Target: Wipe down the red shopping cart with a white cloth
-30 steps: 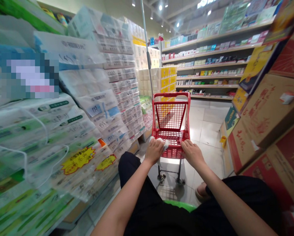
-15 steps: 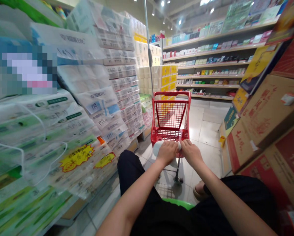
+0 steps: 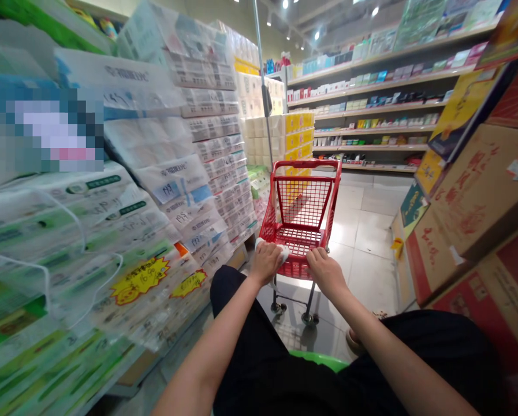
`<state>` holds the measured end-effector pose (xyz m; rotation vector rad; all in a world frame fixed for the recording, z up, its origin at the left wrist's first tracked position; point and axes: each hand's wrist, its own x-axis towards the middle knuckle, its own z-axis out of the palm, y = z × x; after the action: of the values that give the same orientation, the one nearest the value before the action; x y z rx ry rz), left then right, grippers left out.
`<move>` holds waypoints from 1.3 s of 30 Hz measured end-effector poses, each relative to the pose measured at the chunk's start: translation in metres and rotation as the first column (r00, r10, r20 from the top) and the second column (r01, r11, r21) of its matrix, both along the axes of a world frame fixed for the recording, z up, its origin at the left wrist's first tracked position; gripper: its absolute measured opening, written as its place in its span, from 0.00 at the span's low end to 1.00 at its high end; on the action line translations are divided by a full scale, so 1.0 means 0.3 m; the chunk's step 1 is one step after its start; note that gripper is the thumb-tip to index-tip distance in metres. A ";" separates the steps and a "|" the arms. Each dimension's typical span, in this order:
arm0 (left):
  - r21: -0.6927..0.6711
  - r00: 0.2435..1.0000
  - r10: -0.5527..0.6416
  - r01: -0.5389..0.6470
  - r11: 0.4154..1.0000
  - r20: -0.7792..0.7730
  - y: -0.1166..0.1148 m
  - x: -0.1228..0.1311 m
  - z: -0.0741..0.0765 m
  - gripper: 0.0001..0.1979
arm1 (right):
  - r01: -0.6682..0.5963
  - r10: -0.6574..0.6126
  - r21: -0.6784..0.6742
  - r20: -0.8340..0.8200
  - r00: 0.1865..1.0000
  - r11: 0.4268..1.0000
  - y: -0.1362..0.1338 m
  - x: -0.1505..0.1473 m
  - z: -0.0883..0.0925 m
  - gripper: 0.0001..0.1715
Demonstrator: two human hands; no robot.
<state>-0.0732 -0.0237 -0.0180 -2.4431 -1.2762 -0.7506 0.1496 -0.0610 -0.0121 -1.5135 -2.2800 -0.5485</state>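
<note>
A small red shopping cart [image 3: 307, 179] with mesh sides stands upright on wheels right in front of my knees. My left hand [image 3: 266, 263] is closed on a white cloth or wipe [image 3: 284, 252], pressing it against the left part of the cart's near edge. Parts of the cloth stick out on both sides of the fingers and hang below. My right hand [image 3: 327, 270] has its fingers wrapped over the right part of the same edge. The cart's seat-like mesh tray lies just beyond both hands.
Stacked tissue packs [image 3: 141, 219] with yellow price tags rise on my left. Cardboard cartons [image 3: 479, 190] are piled on my right. Shelves of small goods [image 3: 371, 124] span the back. A green seat [image 3: 321, 360] shows beneath me, and tiled floor [image 3: 366, 231] lies beside the cart.
My left hand has slid left along the cart's edge with the white cloth, away from my right hand. My right hand has shifted slightly left on the edge.
</note>
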 end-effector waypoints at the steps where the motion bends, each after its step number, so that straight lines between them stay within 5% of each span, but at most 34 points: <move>1: -0.007 0.999 0.028 -0.028 1.000 0.027 -0.007 0.012 -0.004 0.12 | 0.001 -0.001 -0.003 -0.003 1.000 1.000 -0.002 -0.012 0.000 0.10; 7: -0.034 0.994 0.073 -0.070 0.997 0.083 -0.050 0.187 -0.023 0.11 | 0.036 -0.036 0.010 0.017 0.999 0.999 0.011 -0.016 -0.010 0.06; 13: -0.038 0.999 -0.052 0.052 0.998 0.016 -0.036 0.284 -0.011 0.10 | 0.045 -0.045 0.016 0.015 0.999 0.999 0.024 0.081 -0.009 0.08; 20: -0.058 0.972 -0.213 0.208 0.976 -0.095 0.022 0.176 0.023 0.12 | 0.020 -0.020 0.018 0.011 1.000 1.000 0.023 0.128 -0.013 0.12; 25: -0.017 0.986 -0.146 0.145 0.989 -0.078 0.036 0.032 0.034 0.10 | 0.012 -0.012 0.022 0.005 1.000 1.000 0.012 0.103 -0.017 0.14; 28: -0.013 0.994 -0.101 0.100 0.995 -0.044 0.016 0.016 0.027 0.10 | 0.016 -0.015 0.014 -0.037 0.999 1.000 0.002 0.083 -0.015 0.13; 34: -0.064 0.989 -0.059 0.068 0.996 0.135 -0.066 0.195 0.008 0.16 | -0.043 0.026 -0.081 -0.203 0.979 0.996 -0.005 0.076 -0.002 0.11; 39: -0.202 0.858 -0.194 0.321 0.925 0.476 -0.098 0.337 0.031 0.29 | 0.021 -0.044 -0.055 -0.457 0.889 0.998 -0.015 0.072 0.028 0.21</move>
<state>0.0278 -0.0532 -0.0086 -2.8136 -1.2804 -1.3640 0.1711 -0.0655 -0.0037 -1.5130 -1.9136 -0.1183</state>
